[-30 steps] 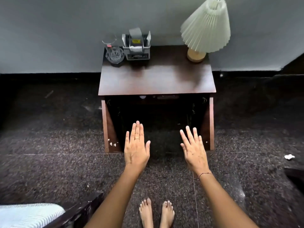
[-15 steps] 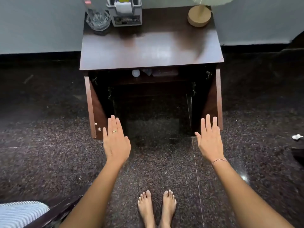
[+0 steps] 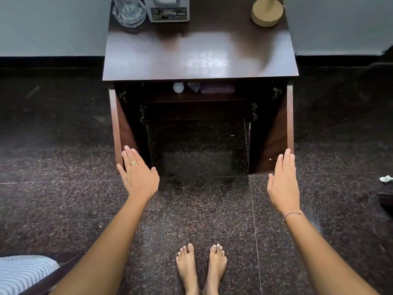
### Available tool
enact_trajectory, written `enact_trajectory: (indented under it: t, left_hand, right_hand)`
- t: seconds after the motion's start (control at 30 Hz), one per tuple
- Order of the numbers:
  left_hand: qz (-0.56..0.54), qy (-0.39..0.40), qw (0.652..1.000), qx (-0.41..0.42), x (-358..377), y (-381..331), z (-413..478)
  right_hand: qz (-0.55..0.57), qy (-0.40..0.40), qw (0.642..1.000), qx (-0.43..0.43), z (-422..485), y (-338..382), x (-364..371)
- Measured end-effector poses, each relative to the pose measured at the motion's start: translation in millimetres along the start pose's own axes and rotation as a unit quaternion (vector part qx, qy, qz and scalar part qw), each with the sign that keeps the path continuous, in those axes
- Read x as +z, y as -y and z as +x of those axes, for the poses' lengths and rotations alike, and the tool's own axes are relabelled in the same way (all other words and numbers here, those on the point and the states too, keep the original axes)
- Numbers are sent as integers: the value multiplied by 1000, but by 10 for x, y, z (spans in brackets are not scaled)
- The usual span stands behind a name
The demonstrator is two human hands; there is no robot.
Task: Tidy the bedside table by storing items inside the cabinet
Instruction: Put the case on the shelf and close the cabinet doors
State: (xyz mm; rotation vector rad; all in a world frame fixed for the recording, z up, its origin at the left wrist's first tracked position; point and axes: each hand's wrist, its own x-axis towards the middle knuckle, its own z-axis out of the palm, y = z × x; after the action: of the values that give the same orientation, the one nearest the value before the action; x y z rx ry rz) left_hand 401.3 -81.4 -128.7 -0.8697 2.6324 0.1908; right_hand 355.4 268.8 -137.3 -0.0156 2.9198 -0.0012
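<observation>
The dark wood bedside table (image 3: 200, 54) stands against the wall with both cabinet doors swung open. Its inner shelf holds a white bulb (image 3: 178, 87), a pale blue object (image 3: 194, 86) and a purple case (image 3: 217, 89). On top sit a glass ashtray with a tumbler (image 3: 128, 11), a grey organiser box (image 3: 169, 11) and a lamp base (image 3: 266, 12). My left hand (image 3: 138, 174) is flat and empty at the lower edge of the left door (image 3: 119, 133). My right hand (image 3: 282, 182) is flat and empty at the right door (image 3: 282, 133).
Speckled dark granite floor (image 3: 63, 199) surrounds the table. My bare feet (image 3: 201, 267) stand in front of it. A striped cushion on a dark frame (image 3: 23, 271) is at bottom left. A crumpled white scrap (image 3: 386, 179) and a dark object lie at the right edge.
Both hands have spread apart, from the middle of the cabinet opening out to the two door edges. The view has dropped and come closer, so the lamp shade is out of sight.
</observation>
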Motion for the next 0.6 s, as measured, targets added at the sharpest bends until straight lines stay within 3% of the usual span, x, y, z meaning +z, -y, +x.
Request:
enact_trajectory:
  t: [0.17,0.27,0.4,0.5,0.6]
  left_hand:
    - [-105,-64,992,-24,-33,26,-9]
    - [-116,-65,989,-62,-128,69,3]
    - [-122,-69,984,-110,-318,45,170]
    - [-115,-36,984,-130,-423,-27,273]
    - [-158,3,980,-124,-443,-139,370]
  right_hand:
    - [173,-103,976,84,61,21,-96]
    - [223,-96,960,142,300,-81,-156]
    - [338,-20,913,230,566,-250,-211]
    - [430,91,870,223,638,-221,-164]
    - [482,127,841,210,628,-116,-102]
